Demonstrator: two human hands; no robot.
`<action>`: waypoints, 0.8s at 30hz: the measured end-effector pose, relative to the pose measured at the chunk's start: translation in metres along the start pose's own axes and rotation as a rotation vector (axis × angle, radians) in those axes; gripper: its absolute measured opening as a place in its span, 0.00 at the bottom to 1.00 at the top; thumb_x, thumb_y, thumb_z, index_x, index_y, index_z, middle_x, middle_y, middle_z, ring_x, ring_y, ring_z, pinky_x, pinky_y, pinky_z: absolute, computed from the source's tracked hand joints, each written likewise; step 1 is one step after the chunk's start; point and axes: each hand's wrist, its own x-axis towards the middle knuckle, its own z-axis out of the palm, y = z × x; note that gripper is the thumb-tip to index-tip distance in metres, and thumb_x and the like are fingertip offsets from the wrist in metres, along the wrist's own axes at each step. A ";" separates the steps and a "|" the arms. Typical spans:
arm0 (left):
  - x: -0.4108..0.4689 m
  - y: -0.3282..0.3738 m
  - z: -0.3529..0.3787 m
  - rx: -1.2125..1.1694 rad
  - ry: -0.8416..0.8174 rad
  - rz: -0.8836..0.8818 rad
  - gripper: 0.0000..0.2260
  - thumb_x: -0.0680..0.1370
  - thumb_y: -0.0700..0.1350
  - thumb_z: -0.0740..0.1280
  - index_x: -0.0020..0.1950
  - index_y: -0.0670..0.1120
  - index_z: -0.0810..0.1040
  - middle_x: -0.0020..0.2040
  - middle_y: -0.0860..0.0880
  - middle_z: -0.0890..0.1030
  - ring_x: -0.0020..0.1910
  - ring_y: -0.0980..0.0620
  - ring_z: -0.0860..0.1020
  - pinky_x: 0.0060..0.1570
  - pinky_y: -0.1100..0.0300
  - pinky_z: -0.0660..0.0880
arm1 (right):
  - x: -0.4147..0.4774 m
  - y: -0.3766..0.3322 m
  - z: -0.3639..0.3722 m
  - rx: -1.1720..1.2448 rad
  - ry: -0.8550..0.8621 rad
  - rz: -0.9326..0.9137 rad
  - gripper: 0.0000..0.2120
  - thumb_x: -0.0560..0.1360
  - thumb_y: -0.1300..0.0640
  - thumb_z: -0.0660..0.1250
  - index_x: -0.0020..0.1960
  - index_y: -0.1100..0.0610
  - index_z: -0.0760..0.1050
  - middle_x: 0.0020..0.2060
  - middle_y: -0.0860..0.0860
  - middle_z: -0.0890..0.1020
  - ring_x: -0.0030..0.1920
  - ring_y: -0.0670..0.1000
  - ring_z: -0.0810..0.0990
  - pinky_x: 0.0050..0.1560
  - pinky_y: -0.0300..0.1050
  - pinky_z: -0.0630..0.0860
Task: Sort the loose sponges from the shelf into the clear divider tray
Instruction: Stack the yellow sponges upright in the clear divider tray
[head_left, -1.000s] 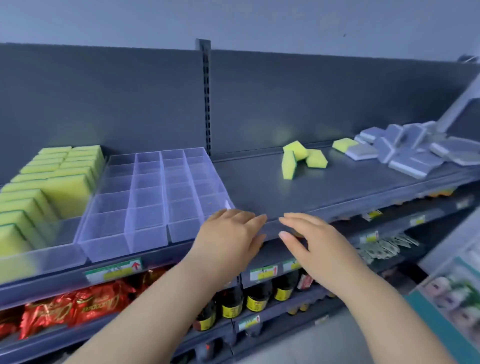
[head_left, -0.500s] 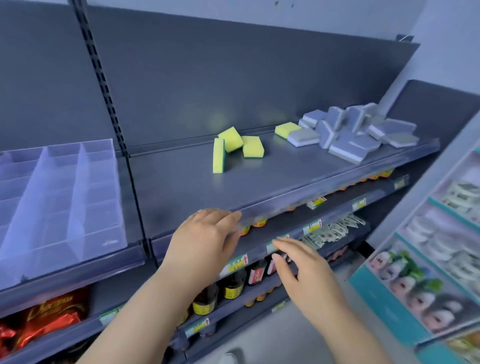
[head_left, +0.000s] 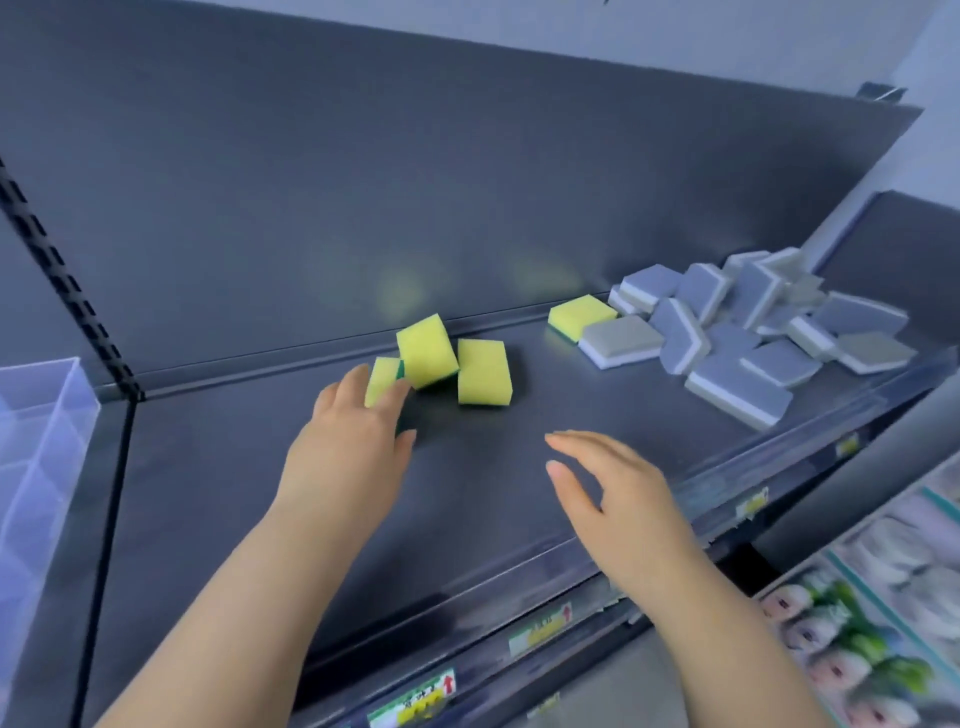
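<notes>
Three yellow sponges lie together at the back of the dark shelf (head_left: 519, 467): one upright on its edge (head_left: 382, 376), one tilted (head_left: 427, 349), one standing (head_left: 483, 371). My left hand (head_left: 348, 447) reaches over the shelf, its straight fingertips at the upright sponge. Hovering further right and nearer the shelf's front is my right hand (head_left: 618, 493), fingers spread and holding nothing. Another yellow sponge (head_left: 581, 313) lies flat beside a heap of grey sponges (head_left: 748, 332). Only a corner of the clear divider tray (head_left: 36, 447) shows at the far left.
The shelf's dark back panel rises behind the sponges. A slotted upright (head_left: 67, 291) separates this bay from the tray's bay. Price labels (head_left: 540, 629) line the shelf's front lip. Packaged goods (head_left: 872, 623) sit on a rack at the lower right.
Both hands have left the shelf's front edge and moved in over the shelf. My left hand has reached the yellow sponges. The view has swung right, so most of the tray is out of frame.
</notes>
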 end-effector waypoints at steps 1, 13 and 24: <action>0.004 -0.001 0.004 -0.012 -0.022 -0.034 0.23 0.79 0.52 0.59 0.73 0.53 0.59 0.72 0.49 0.59 0.69 0.47 0.61 0.52 0.54 0.72 | 0.010 0.004 0.002 0.001 -0.021 -0.015 0.15 0.77 0.49 0.60 0.63 0.47 0.73 0.61 0.40 0.74 0.63 0.40 0.70 0.63 0.36 0.66; 0.030 0.065 0.050 -0.214 0.181 -0.122 0.16 0.68 0.39 0.74 0.54 0.47 0.81 0.57 0.43 0.75 0.23 0.53 0.72 0.27 0.63 0.69 | 0.137 0.067 -0.020 -0.020 -0.286 -0.398 0.14 0.78 0.51 0.59 0.63 0.48 0.73 0.61 0.40 0.73 0.62 0.40 0.68 0.59 0.31 0.63; 0.030 0.140 0.062 -0.111 0.136 -0.438 0.22 0.72 0.44 0.72 0.66 0.52 0.73 0.70 0.55 0.64 0.45 0.51 0.77 0.47 0.61 0.72 | 0.220 0.110 -0.024 -0.201 -0.543 -0.795 0.23 0.77 0.65 0.55 0.68 0.48 0.67 0.69 0.42 0.66 0.69 0.48 0.62 0.67 0.44 0.62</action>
